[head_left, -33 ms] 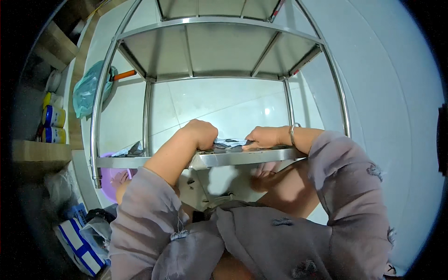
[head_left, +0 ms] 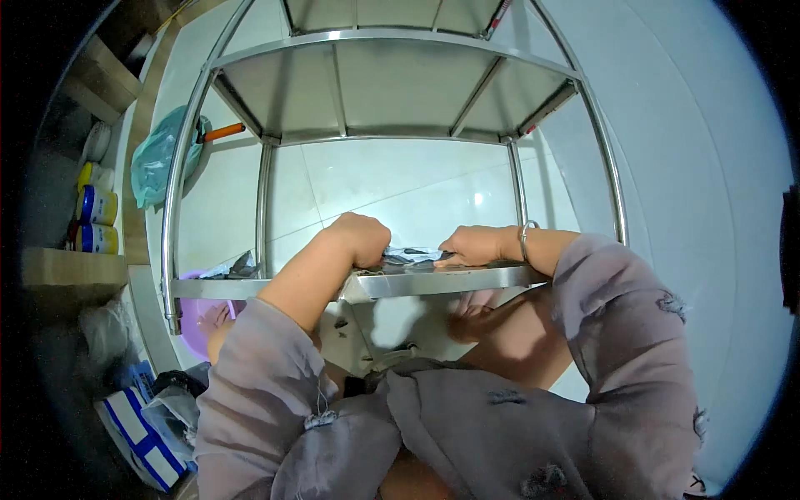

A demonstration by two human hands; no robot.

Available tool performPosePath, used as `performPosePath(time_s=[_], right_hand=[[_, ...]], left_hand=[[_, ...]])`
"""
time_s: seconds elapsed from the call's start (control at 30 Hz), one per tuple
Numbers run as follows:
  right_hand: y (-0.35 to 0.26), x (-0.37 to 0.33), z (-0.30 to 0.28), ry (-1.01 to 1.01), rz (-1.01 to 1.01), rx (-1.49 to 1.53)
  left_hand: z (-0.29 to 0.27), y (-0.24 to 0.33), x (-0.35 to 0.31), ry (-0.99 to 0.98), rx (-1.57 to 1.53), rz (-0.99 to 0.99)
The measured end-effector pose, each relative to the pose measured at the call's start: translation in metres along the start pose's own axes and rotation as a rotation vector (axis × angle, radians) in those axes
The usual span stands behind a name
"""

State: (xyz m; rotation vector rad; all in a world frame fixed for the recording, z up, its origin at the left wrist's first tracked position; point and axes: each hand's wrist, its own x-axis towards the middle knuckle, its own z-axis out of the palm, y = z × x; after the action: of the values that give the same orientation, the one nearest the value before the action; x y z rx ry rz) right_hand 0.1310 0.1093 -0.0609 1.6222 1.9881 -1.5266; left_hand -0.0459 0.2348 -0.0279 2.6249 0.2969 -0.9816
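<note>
A stainless-steel rack (head_left: 400,286) stands before me, and both my hands are at its low shelf. My left hand (head_left: 360,240) is closed on the shelf, with its fingertips turned away and hidden; what it grips cannot be made out. To its right lies a crumpled blue-white and dark sheet (head_left: 411,255), thin like plastic film. My right hand (head_left: 471,246), with a bracelet at the wrist, pinches the right end of this sheet. More crumpled film (head_left: 237,268) rests at the shelf's left end.
An upper shelf (head_left: 400,87) overhangs the far side. At left are a green plastic bag (head_left: 162,158), an orange handle (head_left: 223,132), and jars (head_left: 97,206) on a wooden ledge. A purple basin (head_left: 193,321) sits beneath the rack's left corner, above a blue-white package (head_left: 146,437).
</note>
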Motion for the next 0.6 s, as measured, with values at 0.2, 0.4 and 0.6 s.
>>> performPosePath(time_s=[0.2,0.4,0.6], right_hand=[[0.001,0.007,0.001,0.069,0.021,-0.243],[0.011,0.008,-0.002,0.073,0.094,-0.066],[0.025,0.000,-0.037,-0.022,0.086,0.281]], left_hand=[[0.003,-0.002,0.000,-0.020,-0.002,-0.029],[-0.006,-0.001,0.000,-0.035,-0.214,-0.111],[-0.011,-0.035,-0.011,0.313,-0.712,-0.085]])
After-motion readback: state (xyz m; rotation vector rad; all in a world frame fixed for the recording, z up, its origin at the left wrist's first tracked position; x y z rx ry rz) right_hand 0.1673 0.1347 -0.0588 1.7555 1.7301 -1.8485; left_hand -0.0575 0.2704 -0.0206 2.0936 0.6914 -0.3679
